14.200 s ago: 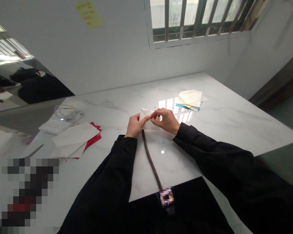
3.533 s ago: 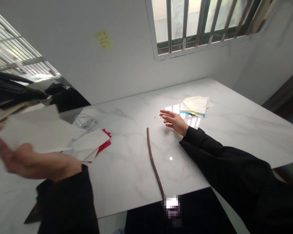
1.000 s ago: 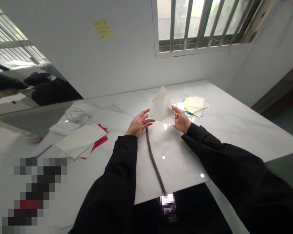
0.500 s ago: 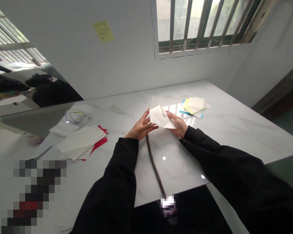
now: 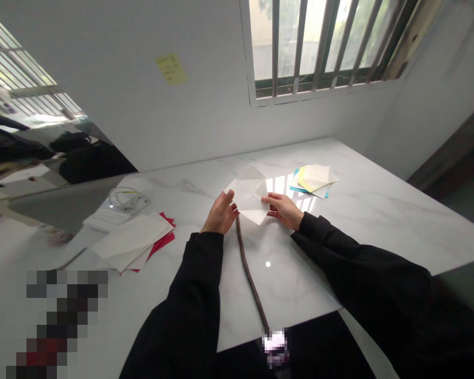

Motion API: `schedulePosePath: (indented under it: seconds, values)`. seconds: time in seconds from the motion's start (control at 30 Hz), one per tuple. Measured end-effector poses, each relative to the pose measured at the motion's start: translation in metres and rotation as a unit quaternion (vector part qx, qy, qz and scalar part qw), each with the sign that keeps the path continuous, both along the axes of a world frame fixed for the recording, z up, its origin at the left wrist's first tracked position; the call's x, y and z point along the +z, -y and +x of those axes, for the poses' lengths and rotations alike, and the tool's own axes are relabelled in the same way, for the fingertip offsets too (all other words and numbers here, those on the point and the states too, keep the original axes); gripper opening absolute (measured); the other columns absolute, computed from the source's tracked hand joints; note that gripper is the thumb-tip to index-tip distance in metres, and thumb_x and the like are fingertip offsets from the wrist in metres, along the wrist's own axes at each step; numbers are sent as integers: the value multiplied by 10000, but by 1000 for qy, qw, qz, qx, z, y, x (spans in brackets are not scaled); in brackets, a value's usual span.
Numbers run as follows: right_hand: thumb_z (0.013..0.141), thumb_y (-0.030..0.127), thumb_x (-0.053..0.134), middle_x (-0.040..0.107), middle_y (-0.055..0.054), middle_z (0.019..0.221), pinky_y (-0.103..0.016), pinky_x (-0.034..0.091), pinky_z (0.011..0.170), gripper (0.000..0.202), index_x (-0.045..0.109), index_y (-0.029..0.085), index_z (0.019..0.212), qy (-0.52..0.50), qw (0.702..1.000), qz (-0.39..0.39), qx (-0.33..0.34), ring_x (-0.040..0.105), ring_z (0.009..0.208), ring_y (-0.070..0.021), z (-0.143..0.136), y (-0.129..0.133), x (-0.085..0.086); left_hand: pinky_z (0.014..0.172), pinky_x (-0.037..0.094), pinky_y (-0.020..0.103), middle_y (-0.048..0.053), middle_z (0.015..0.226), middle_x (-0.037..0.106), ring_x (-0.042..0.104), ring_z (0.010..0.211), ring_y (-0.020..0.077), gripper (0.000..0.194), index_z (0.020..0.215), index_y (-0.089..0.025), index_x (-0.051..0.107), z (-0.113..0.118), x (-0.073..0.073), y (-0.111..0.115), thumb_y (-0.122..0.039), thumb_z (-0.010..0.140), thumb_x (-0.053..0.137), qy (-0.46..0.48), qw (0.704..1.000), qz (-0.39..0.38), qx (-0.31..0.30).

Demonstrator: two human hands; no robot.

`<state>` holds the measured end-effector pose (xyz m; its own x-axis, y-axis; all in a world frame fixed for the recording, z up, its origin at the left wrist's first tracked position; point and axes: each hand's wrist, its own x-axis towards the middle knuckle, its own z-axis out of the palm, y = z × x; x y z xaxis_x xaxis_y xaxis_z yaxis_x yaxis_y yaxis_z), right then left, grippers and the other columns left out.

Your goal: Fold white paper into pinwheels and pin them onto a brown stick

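Observation:
A creased white paper (image 5: 250, 196) is held up over the marble-patterned table (image 5: 300, 263), spread wide between both hands. My left hand (image 5: 220, 210) grips its left edge, thumb on top and fingers partly hidden underneath. At the right edge, my right hand (image 5: 283, 209) pinches the paper between thumb and fingers. Below the paper, a dark brown cord (image 5: 248, 268) runs from near my left hand to the table's front edge.
To the left lie large cream sheets (image 5: 130, 245) with red paper (image 5: 161, 245) beneath, and a coiled white cable (image 5: 128, 199) behind. Right of the paper sits a stack of cream, yellow and blue sheets (image 5: 318, 176). A yellow note (image 5: 171, 69) is on the wall.
The paper has been turned and opened out wider between the hands. My left fingers, stretched out before, have closed on its edge. The view has tilted slightly upward.

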<state>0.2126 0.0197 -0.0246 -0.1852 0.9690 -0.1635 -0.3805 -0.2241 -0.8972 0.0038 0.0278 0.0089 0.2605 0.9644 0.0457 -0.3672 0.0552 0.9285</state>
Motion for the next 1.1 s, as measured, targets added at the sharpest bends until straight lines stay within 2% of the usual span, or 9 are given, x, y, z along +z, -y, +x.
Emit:
schedulePosePath:
  seconds: [0.07,0.13,0.2,0.3,0.37,0.5,0.8,0.97,1.1]
  values:
    - [724,366,849,678,-5,855,-200,540,621,290,710,206,922,-8,1000,-6,-5,586,684,-97,1,-1,-1,801,584,376,127,1141,724,718,1001,269,767,1276,-215,648,-2,4,1,-812,795,639,25,999,-13,-17]
    - [716,369,854,679,-5,877,-194,529,612,304,703,206,923,-12,1000,-8,-9,588,694,-96,2,-2,-1,812,590,411,136,1173,722,713,1044,296,807,1262,-225,653,-4,6,2,-880,809,524,31,999,-28,-24]
    - [714,381,860,669,1,854,-194,518,602,305,696,206,903,-6,1000,-3,-10,571,677,-94,3,-2,0,820,591,405,121,1175,725,712,1052,289,742,1242,-232,653,-4,6,1,-836,818,571,18,999,-38,-18]
    - [722,413,859,676,1,826,-211,521,616,303,704,205,878,8,1000,9,-6,585,682,-106,2,0,1,823,584,345,85,1166,731,716,1031,245,587,1217,-238,649,-2,3,2,-620,791,775,-12,999,-38,-2]
    - [717,430,862,703,-15,842,-230,528,630,312,715,201,870,10,1000,14,-1,625,720,-129,0,2,2,829,578,317,73,1169,736,720,1018,223,569,1223,-239,646,0,1,3,-495,756,847,-29,999,-31,-5]
    - [682,430,888,711,-18,823,-246,519,636,333,707,189,823,9,1000,18,3,643,730,-146,-3,5,5,889,579,353,106,1168,752,724,1048,250,584,1203,-195,668,4,-4,3,-396,705,898,-47,999,-5,-14]
    - [667,462,901,651,18,705,-238,431,561,380,644,194,744,36,997,53,36,576,623,-124,-3,3,1,956,566,466,166,1119,782,725,1077,361,567,1083,-117,756,12,-19,2,-365,610,945,-80,997,16,-5]
    - [694,491,882,670,11,710,-243,474,594,380,649,194,739,65,994,73,37,593,621,-126,-2,1,-4,963,564,478,165,1106,786,737,1034,355,560,1080,-111,767,12,-20,2,-339,603,952,-85,996,8,1]
    - [703,504,879,746,-22,796,-269,532,656,369,734,186,821,51,993,86,60,671,687,-159,-2,3,-3,959,562,482,169,1079,789,738,1032,360,553,1054,-105,771,12,-21,0,-344,594,961,-90,996,11,-10]
